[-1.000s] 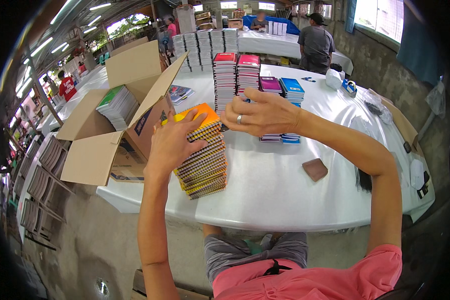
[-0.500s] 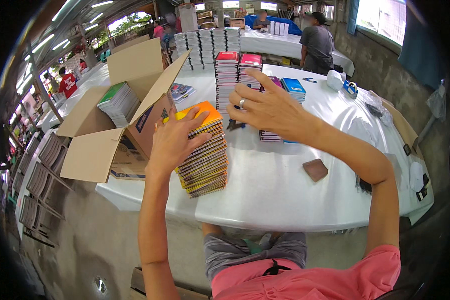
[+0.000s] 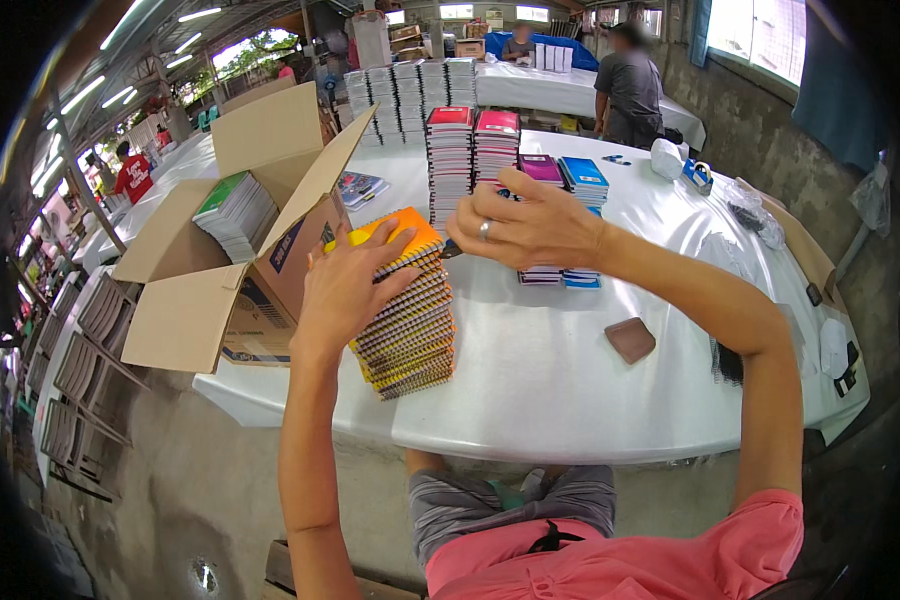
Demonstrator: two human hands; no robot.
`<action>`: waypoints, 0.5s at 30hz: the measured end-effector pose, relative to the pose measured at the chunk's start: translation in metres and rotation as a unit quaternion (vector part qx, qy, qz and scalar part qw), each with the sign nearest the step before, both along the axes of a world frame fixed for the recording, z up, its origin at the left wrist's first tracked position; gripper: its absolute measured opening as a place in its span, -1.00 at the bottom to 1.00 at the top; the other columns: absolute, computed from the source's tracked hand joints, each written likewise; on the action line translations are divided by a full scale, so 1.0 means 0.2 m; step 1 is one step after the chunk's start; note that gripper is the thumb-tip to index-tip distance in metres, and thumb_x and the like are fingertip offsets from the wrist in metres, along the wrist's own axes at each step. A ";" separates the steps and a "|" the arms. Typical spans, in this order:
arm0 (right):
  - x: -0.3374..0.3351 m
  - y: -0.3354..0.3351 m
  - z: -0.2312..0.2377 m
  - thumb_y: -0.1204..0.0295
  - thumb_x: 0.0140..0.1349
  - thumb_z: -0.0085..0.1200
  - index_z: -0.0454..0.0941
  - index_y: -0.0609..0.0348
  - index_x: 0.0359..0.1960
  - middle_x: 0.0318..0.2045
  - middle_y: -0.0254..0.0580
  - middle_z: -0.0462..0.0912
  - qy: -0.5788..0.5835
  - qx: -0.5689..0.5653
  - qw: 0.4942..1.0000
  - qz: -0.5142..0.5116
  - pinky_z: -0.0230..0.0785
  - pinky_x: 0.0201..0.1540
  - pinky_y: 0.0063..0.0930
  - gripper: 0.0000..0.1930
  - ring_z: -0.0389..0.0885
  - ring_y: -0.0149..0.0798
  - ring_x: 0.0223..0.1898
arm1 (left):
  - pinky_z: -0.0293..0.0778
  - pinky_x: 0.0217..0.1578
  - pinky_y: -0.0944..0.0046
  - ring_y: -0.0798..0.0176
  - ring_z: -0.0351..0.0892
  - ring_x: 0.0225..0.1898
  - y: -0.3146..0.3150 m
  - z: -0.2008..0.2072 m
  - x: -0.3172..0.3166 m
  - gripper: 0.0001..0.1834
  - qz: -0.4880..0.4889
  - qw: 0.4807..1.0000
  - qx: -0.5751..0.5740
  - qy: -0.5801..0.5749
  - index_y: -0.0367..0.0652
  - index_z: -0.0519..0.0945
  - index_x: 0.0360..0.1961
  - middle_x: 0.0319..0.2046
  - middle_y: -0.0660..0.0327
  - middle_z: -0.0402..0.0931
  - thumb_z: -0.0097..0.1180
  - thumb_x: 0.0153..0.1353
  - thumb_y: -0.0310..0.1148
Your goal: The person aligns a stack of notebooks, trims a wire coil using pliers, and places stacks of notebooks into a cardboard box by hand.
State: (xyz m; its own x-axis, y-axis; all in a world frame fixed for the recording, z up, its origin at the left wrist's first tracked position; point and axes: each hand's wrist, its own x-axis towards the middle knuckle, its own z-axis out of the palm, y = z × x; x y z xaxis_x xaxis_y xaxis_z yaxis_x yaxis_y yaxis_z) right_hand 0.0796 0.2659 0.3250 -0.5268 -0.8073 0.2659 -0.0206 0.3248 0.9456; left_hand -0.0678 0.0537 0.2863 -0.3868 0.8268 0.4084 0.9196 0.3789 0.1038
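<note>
Roof: strip lights point(image 3: 135, 92) under metal sheeting.
Wall: bare concrete point(image 3: 770, 130), window point(image 3: 755, 28) above.
Floor: grey concrete point(image 3: 190, 470).
Furniture: white tables point(image 3: 570, 400).

Open brown cardboard box point(image 3: 235, 270) stands at the left edge of the white bench point(image 3: 570, 380), flaps up and out. A blue printed panel point(image 3: 288, 245) shows on its near side, and a blue-and-white mark point(image 3: 255, 300) on the front wall. Inside: a stack of notebooks with a green cover on top point(image 3: 235, 205). Smaller brown boxes point(image 3: 465, 45) sit at the far end of the hall, details too small to tell.
</note>
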 end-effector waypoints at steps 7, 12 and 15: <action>0.07 -0.25 -0.07 0.34 0.03 0.16 0.54 0.20 -0.18 -0.26 -0.27 0.55 -0.146 -0.262 0.858 -0.418 0.32 -0.04 -0.31 -0.68 0.50 -0.26 -0.14 | 0.10 0.28 -0.33 -0.36 0.21 0.30 -0.01 0.00 0.01 -0.46 0.010 1.000 0.008 0.017 0.23 0.48 0.22 0.28 0.34 0.38 0.01 0.27 0.12; 0.03 -0.03 0.12 0.45 0.06 0.15 0.41 -0.06 -0.07 -0.16 -0.43 0.48 -0.024 -0.093 0.993 -0.070 0.06 0.36 -0.18 -0.64 0.40 -0.37 0.08 | 0.14 0.20 -0.39 -0.29 0.29 0.26 0.00 -0.03 0.00 -0.50 -0.003 0.999 0.034 0.025 0.21 0.51 0.19 0.25 0.34 0.41 0.00 0.29 0.11; -0.04 0.03 0.14 0.48 0.09 0.11 0.37 -0.17 -0.06 -0.18 -0.42 0.43 -0.019 -0.063 0.998 -0.023 0.06 0.37 -0.14 -0.63 0.41 -0.42 0.08 | 0.10 0.27 -0.33 -0.37 0.24 0.29 0.00 -0.01 0.00 -0.48 -0.002 1.000 0.019 0.014 0.24 0.49 0.22 0.28 0.34 0.38 -0.01 0.29 0.12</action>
